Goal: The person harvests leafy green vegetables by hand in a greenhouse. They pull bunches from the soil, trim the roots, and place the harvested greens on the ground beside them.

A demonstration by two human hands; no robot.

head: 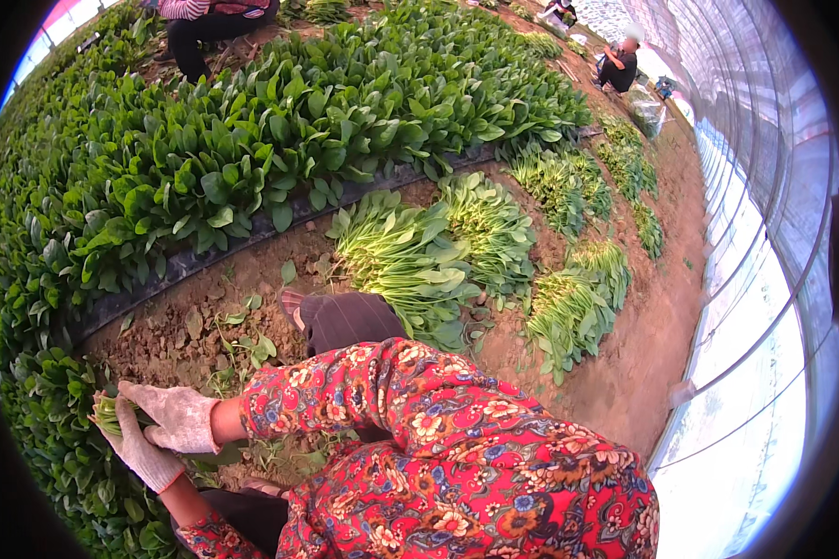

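Note:
Both of my hands wear off-white knitted gloves soiled with dirt and meet at the lower left. My left hand is wrapped around a small bunch of spinach-like greens, its cut stem ends showing past the fingers. Against the same bunch, from the upper side, lies my right hand, fingers bent over the stems. The leaves of the bunch are mostly hidden behind the hands. Dense uncut greens stand just below and beside the gloves. Harvested greens lie in a large heap on the soil past my knee.
More piles of cut greens lie along the soil path. Black plastic edging borders the planted bed. Plastic sheeting on curved hoops forms the right wall. Several people sit or crouch farther off, one person near a clear plastic bag.

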